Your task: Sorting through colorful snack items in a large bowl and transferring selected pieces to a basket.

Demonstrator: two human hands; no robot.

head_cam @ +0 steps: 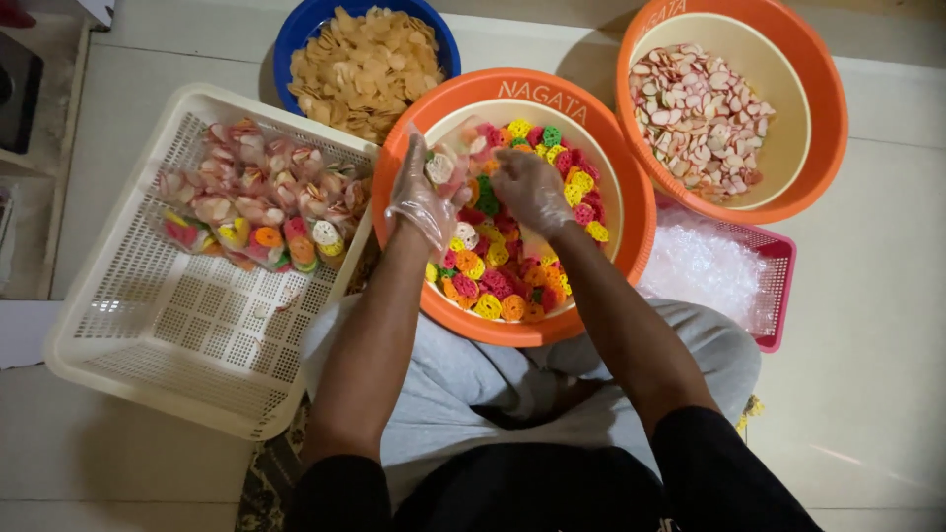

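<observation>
Clear plastic gloves cover both of your hands, which meet over the near orange basin point(631, 212). Your left hand point(422, 197) is closed around the mouth of a small clear bag point(448, 163), holding it up at the basin's left rim; a few crackers show inside the bag, blurred. Your right hand point(527, 187) is bunched, fingers curled down into the colourful ring crackers point(503, 281), just beside the bag; whether it pinches any crackers I cannot tell. The crackers, in pink, yellow, green and orange, fill the bottom of the basin, which sits on your lap between your knees in grey trousers. Left of the basin, touching its rim, lies a white mesh tray point(177, 335) on the tiled floor; packed bags of mixed crackers point(261, 212) are heaped in its far end, the near end bare. Beyond your hands stands a blue basin point(296, 39) full of pale tan chips. To the right of it a second orange basin point(818, 128) holds pink-edged white crackers. Under that basin's near side, a pink mesh basket point(778, 296) holds a pile of clear plastic bags point(705, 271).
</observation>
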